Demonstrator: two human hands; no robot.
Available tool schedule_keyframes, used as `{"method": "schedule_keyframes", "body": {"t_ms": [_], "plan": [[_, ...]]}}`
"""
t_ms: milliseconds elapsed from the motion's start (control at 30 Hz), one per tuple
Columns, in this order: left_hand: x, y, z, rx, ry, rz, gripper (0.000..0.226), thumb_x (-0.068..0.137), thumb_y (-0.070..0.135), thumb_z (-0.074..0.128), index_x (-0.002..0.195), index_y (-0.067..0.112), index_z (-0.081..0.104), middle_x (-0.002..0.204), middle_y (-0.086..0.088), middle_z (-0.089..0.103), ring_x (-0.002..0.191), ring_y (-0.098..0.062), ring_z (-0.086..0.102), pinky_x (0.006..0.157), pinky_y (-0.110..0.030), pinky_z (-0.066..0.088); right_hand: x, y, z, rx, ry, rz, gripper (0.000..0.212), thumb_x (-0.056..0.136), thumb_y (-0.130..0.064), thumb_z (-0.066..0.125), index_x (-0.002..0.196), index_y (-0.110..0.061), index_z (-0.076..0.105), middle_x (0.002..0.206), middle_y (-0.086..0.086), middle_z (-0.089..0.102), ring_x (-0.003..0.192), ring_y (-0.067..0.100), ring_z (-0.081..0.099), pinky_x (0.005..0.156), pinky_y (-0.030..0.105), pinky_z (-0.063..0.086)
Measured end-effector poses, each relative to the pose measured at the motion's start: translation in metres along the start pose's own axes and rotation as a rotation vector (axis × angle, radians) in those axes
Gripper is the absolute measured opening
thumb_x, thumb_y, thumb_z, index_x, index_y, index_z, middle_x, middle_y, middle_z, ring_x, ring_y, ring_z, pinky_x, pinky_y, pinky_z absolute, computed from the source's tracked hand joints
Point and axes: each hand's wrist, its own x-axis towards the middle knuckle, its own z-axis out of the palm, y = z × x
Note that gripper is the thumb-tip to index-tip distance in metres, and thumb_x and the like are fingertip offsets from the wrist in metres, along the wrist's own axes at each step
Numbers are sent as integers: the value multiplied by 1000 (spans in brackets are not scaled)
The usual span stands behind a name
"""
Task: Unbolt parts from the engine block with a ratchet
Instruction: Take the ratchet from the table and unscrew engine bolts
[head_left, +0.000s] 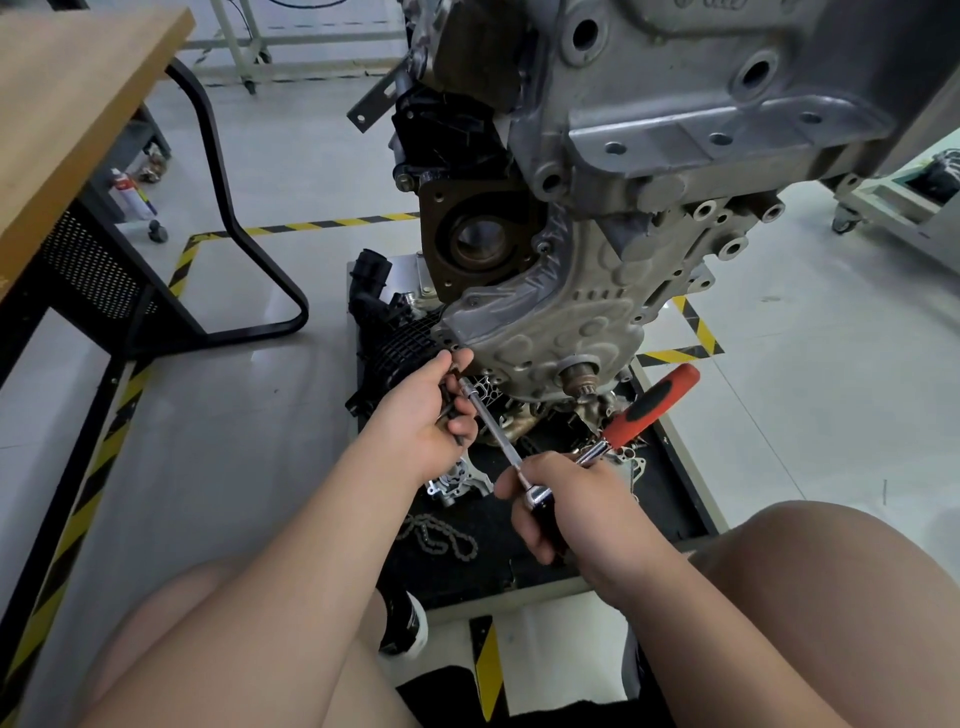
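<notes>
Hands sit apart along one ratchet (537, 499). The right hand (566, 504) is clamped round its black handle just below the chrome head. The left hand (423, 410) curls round slender dark metal pieces (451, 415), with thumb and forefinger up at the far tip of the thin steel extension bar (491, 426). That tip meets the lower left edge of the cast grey timing cover (550, 327), embossed with rounded shapes, on the engine block (701, 130). A red-and-black tool handle (652, 402) lies just beyond the right hand, over a black mat (670, 499) carrying a link chain (441, 535).
</notes>
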Motion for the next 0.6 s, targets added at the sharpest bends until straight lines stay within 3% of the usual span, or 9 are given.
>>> {"method": "schedule_keyframes", "body": {"t_ms": [233,433,600], "plan": [[21,-14,-8,221,151,99,26,99,31,52,86,17,70,54,7,39,38,-5,34,32,-16,24,18,16,14,399,-77,156,35,93,-23,39,73,-7,63,47,5,39,38,19,28,45,26,30],[44,-12,-12,300,188,240,23,92,27,64,75,13,65,47,6,41,31,-4,32,31,-14,23,29,37,33,121,50,34,27,94,-20,43,84,-8,65,50,5,53,41,16,42,44,22,35],[56,-9,-13,336,249,290,26,82,27,75,69,13,58,41,3,44,30,-9,33,34,-14,25,36,41,42,117,76,4,25,94,-15,42,88,-5,64,50,5,55,41,11,45,41,18,36]]}}
